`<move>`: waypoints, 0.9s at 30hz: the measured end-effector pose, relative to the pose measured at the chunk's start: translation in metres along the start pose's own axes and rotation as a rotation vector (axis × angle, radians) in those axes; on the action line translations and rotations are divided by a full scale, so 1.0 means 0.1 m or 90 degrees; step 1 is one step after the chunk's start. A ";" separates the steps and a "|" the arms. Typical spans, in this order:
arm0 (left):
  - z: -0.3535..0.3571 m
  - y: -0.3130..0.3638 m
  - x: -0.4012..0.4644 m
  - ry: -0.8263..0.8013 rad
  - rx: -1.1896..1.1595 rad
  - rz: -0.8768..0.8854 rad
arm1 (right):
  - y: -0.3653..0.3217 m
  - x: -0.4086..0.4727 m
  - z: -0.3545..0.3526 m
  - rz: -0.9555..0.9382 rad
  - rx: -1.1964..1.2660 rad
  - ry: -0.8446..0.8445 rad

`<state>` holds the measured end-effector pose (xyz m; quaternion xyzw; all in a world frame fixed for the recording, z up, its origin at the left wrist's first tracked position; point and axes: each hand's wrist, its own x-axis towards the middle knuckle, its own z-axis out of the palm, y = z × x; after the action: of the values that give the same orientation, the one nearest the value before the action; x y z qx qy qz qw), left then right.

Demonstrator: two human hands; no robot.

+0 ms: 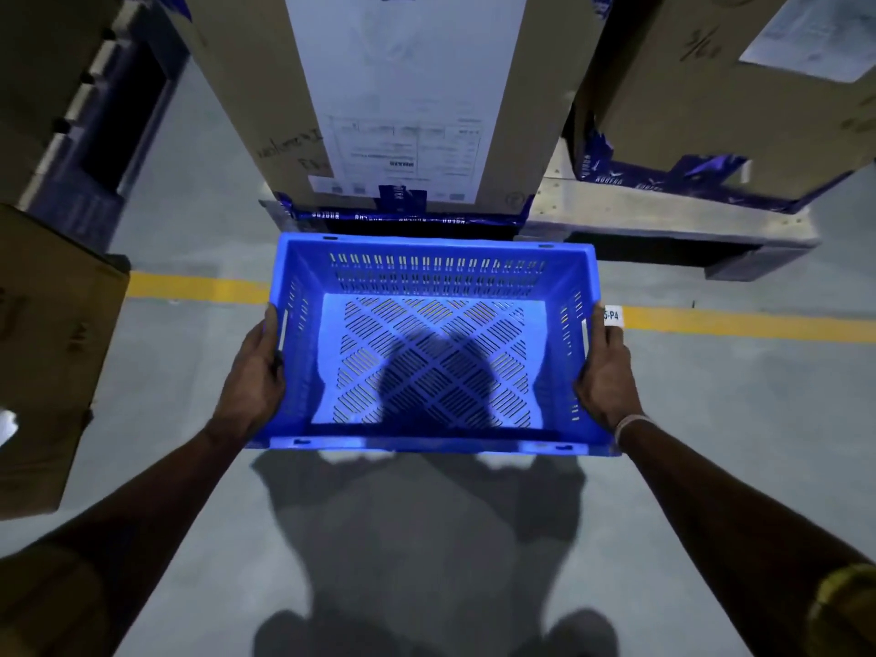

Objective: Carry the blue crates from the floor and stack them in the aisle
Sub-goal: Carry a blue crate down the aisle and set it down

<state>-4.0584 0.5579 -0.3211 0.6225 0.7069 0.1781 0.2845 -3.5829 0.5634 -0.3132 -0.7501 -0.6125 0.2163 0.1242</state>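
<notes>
One empty blue plastic crate (433, 258) with slotted walls and a perforated floor hangs level above the grey floor, in the middle of the head view. My left hand (253, 374) grips its left side by the handle slot. On the opposite side my right hand (606, 372) holds the right wall at its handle slot. Both arms reach forward from the bottom corners. The crate's shadow falls on the floor below it.
A tall cardboard box (407, 97) on a pallet (663, 215) stands right behind the crate, with another box (730, 92) to its right. A carton (52, 353) sits at the left. A yellow floor line (199, 286) runs across, with a small label (613, 316).
</notes>
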 end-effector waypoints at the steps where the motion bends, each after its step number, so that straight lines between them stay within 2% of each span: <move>1: -0.01 -0.02 0.02 -0.023 0.028 -0.007 | -0.02 0.01 -0.03 0.019 0.011 -0.021; 7: -0.35 0.57 -0.12 -0.117 0.087 -0.081 | -0.34 -0.13 -0.49 0.126 0.027 -0.165; 10: -0.63 1.01 -0.34 -0.114 0.057 -0.002 | -0.56 -0.34 -0.90 0.116 0.036 -0.184; 17: -1.48 2.10 -0.74 -0.127 0.084 0.203 | -1.10 -0.91 -2.21 0.114 0.075 -0.128; 21: -2.09 3.08 -1.04 -0.163 0.096 0.263 | -1.39 -1.47 -3.30 0.130 0.097 -0.068; 27: -2.89 4.66 -1.66 -0.213 0.125 0.416 | -1.44 -2.56 -5.01 0.235 0.173 0.065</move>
<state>-3.8654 0.5003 0.2154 0.8598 0.4288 0.0867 0.2633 -3.5089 0.3854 0.2347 -0.8356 -0.4235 0.2776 0.2129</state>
